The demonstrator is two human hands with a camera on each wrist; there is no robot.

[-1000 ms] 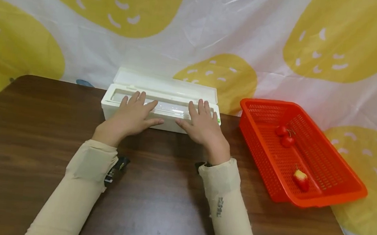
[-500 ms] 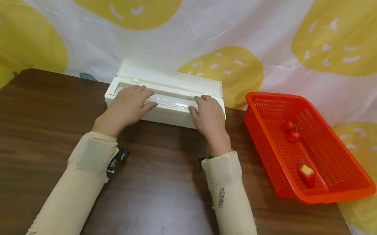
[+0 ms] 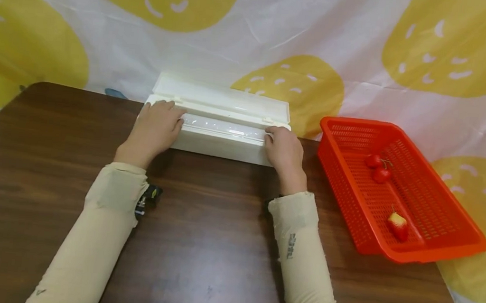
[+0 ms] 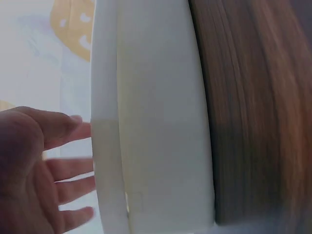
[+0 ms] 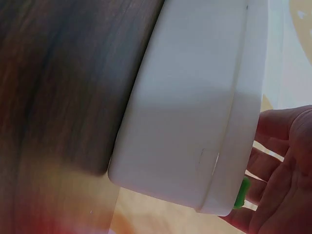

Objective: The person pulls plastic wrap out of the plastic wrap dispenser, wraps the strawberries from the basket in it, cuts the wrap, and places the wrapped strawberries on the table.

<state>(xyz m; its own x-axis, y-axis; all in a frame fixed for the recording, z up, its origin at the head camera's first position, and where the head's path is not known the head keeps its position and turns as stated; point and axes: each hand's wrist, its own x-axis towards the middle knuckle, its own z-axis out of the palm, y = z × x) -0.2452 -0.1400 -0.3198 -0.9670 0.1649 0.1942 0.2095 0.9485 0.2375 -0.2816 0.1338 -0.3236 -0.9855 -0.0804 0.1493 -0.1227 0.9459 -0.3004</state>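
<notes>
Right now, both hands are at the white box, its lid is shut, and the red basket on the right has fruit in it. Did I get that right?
Almost! The lid is open, not shut: the head view shows it tipped back behind the white box. The left hand and right hand are at the box, and the red basket has fruit.

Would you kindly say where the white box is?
In the head view, the white box sits near the table's far edge, left of the red basket, with left hand and right hand at its ends.
</notes>
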